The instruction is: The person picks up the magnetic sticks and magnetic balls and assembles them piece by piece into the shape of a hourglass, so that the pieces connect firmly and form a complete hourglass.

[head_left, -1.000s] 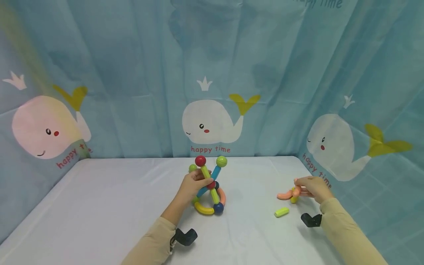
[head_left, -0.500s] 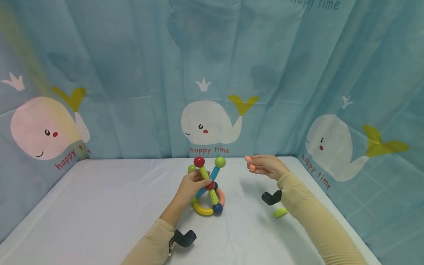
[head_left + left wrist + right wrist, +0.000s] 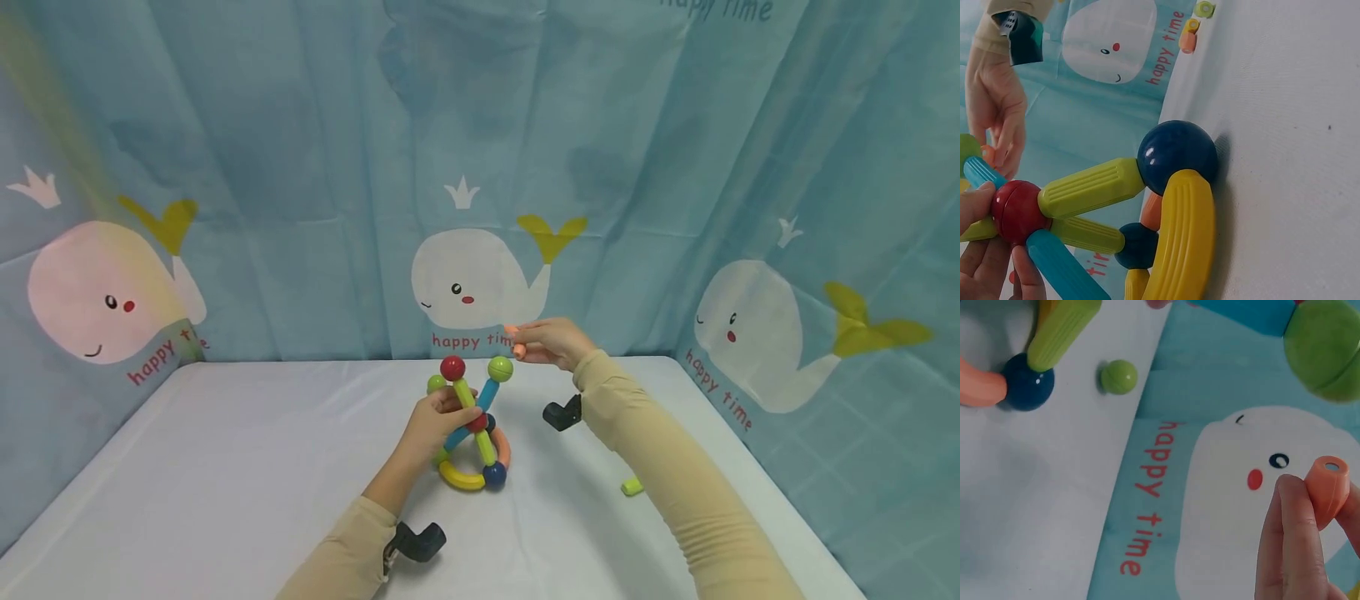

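Note:
A magnetic ball-and-rod model stands on the white table, with a yellow curved rod (image 3: 1188,237) and a navy ball (image 3: 1177,156) at its base. My left hand (image 3: 438,419) grips it around the red middle ball (image 3: 1020,211). Two rods rise from there, topped by a red ball (image 3: 453,367) and a lime-green ball (image 3: 500,369). Just right of that green ball, my right hand (image 3: 555,340) pinches an orange magnetic rod (image 3: 1327,487) in the air between thumb and fingers. Its metal-tipped end shows in the right wrist view; the fingers cover part of it.
A lime-green rod (image 3: 632,486) lies at the right, partly behind the right sleeve. Farther along the table, the left wrist view shows a yellow rod (image 3: 1192,25) beside an orange one (image 3: 1188,42). Behind the model sits another green ball (image 3: 1119,377). A whale-print curtain (image 3: 337,275) backs the table.
My right hand has lifted an orange rod from the pieces at the right and carried it left and up, beside the model's top green ball. The left hand has kept its grip.

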Available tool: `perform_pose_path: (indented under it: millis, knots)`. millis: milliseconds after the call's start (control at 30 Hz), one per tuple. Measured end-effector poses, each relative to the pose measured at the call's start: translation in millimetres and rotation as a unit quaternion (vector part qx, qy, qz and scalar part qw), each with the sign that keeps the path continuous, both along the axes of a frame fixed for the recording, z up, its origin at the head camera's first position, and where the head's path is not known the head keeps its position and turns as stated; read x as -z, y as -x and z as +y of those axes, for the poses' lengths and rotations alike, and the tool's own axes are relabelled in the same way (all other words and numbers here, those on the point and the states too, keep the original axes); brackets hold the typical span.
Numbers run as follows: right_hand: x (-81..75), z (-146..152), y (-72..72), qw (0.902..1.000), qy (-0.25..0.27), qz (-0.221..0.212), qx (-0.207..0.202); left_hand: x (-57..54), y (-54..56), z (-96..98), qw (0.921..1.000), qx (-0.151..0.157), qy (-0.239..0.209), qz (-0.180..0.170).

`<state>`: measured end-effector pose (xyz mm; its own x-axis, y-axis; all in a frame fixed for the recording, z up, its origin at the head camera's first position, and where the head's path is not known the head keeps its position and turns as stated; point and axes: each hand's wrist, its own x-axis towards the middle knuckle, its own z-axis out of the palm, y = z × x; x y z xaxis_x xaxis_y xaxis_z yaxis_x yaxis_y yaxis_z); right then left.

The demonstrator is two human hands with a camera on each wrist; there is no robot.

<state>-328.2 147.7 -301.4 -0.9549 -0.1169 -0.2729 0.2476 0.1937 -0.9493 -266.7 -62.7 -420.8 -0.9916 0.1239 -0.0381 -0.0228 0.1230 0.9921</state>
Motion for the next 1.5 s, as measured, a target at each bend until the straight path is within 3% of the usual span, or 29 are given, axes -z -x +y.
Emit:
perform_pose_path:
  millis: [300, 533, 800, 1133, 1500]
  knots:
    - [-1.4, -15.5, -1.4, 0.9976, -0.064, 0.004, -0.025, -0.9, -0.5, 1.7, 0.9999, 0.008, -0.009, 0.007]
    - [-4.0, -13.6, -2.8, 0.9972, -0.054, 0.012, -0.050, -1.5, -0.7, 1.6, 0.9998, 0.008, -0.012, 0.012]
    - [-9.5, -16.2, -8.5, 0.9962, -0.047, 0.025, -0.069, -8.4, -1.4, -1.3, 0.9981, -0.032, -0.052, 0.014]
    - [-13.5, -24.3, -12.2, 0.9850, -0.120, 0.076, -0.099, -5.9, -1.6, -1.4, 0.9963, -0.047, -0.065, 0.032]
    - [-10.1, -29.3, -13.8, 0.9749, -0.148, 0.108, -0.126, -5.6, -2.4, -1.0, 0.9949, -0.052, -0.077, 0.039]
